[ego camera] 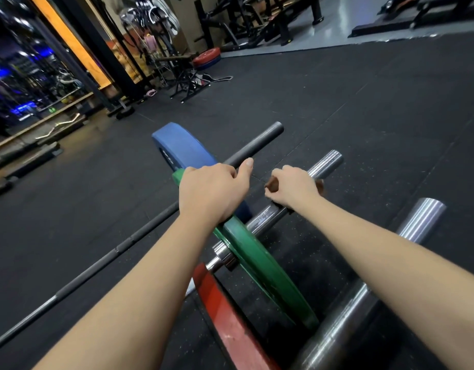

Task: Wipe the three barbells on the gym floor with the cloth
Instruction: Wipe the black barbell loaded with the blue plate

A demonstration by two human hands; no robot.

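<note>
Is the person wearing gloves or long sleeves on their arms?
No. No sleeves show anywhere up to the picture's edge. The left hand and right hand have no gloves, and no watch, bracelet or ring is visible.

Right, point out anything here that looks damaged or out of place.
The red plate is scuffed, with pale worn patches on its face. Far back, straps lie loose on the floor. Nothing else stands out.

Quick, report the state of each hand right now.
Left hand: fingers curled over the green plate rim, holding it.
Right hand: closed on the brown cloth, against the chrome sleeve.
</note>
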